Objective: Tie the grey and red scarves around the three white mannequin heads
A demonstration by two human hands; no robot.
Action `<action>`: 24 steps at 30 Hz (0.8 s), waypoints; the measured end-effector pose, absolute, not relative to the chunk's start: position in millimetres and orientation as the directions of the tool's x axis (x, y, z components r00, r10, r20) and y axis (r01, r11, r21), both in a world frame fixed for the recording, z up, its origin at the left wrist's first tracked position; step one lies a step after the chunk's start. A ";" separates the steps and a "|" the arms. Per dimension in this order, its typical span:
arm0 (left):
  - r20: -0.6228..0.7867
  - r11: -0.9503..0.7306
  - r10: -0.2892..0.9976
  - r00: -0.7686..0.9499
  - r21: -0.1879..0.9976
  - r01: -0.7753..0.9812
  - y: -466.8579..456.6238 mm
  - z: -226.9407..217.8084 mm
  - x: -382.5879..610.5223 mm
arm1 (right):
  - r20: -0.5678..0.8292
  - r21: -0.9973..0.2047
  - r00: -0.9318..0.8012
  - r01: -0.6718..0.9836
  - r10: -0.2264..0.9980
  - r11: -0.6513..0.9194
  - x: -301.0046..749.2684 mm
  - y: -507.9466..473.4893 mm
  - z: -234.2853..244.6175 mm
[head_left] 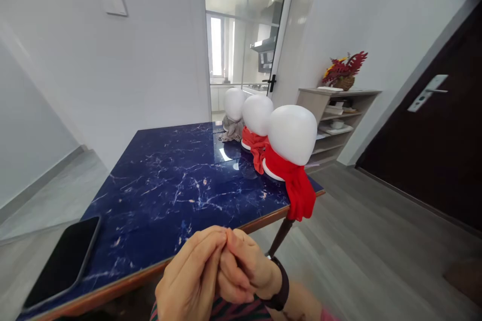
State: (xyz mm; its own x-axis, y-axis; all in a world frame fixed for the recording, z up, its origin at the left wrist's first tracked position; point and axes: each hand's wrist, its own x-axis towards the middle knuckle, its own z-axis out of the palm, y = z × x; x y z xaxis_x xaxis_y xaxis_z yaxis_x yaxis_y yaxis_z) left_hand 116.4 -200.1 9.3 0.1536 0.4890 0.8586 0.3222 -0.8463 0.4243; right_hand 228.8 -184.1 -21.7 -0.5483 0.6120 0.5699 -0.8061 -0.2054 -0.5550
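Blue marbled tabletop point(161, 185); at its near edge, left hand point(190, 278) and right hand point(246, 263) pressed together, fingers curled, cannot tell whether anything sits between. Three white rounded forms point(293, 133) stand along the right side, nearest one's red scarf point(300, 190) hanging over the edge; phone point(64, 261) at near left.

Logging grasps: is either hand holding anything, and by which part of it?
Nothing held is visible: the left hand and right hand touch; anything hidden between them cannot be told.
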 end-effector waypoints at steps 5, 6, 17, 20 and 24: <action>0.799 -0.785 0.581 0.155 0.499 0.367 -168.5 -3.1 123.1 | 0.724 -0.504 -0.534 -0.842 0.437 -0.193 230.7 -136.9 -45.0; 0.780 -0.764 0.608 0.147 0.524 0.376 -163.6 -5.6 125.7 | 0.736 -0.488 -0.531 -0.846 0.420 -0.214 231.3 -129.9 -49.6; 0.694 -0.736 0.647 0.316 0.461 0.495 -107.5 -26.6 128.2 | 0.054 -0.882 -0.329 -0.458 0.943 -0.109 321.5 -164.0 -65.2; 0.573 -0.696 0.710 0.409 0.489 0.526 -92.6 -23.9 119.7 | 0.103 -0.922 0.078 -0.367 0.992 0.125 391.5 -173.4 -50.5; 0.452 -0.631 0.775 0.442 0.505 0.589 -79.8 -19.4 123.7 | 0.181 -0.897 0.619 -0.216 0.764 0.387 485.7 -157.8 -46.0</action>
